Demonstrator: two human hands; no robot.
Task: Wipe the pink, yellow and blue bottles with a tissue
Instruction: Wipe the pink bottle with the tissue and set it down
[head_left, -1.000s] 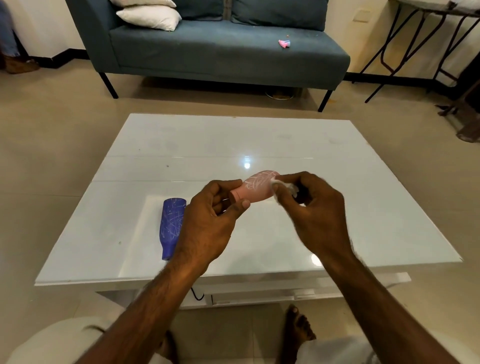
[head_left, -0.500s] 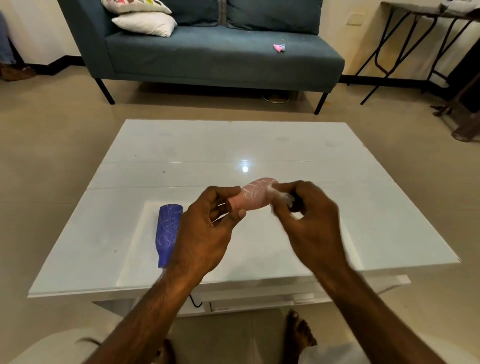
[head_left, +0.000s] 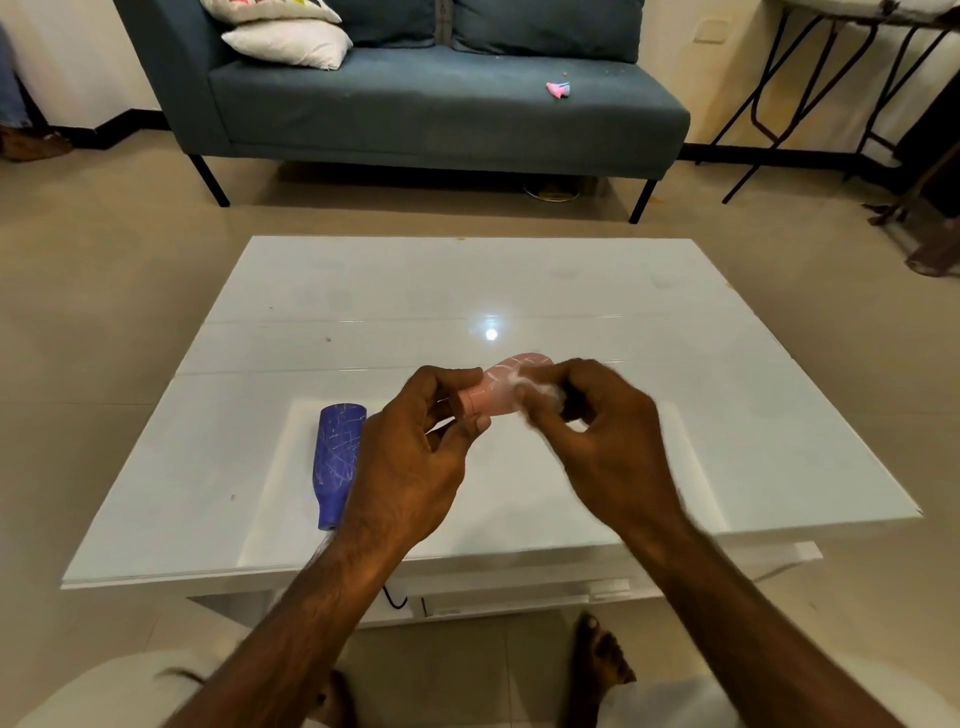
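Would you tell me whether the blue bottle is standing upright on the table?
No, the blue bottle lies on its side on the white table, left of the left hand.

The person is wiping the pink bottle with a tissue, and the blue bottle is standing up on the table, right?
Not quite. In the head view the blue bottle lies on its side on the white table. The rest holds: the left hand holds the pink bottle while the right hand rubs it with the tissue.
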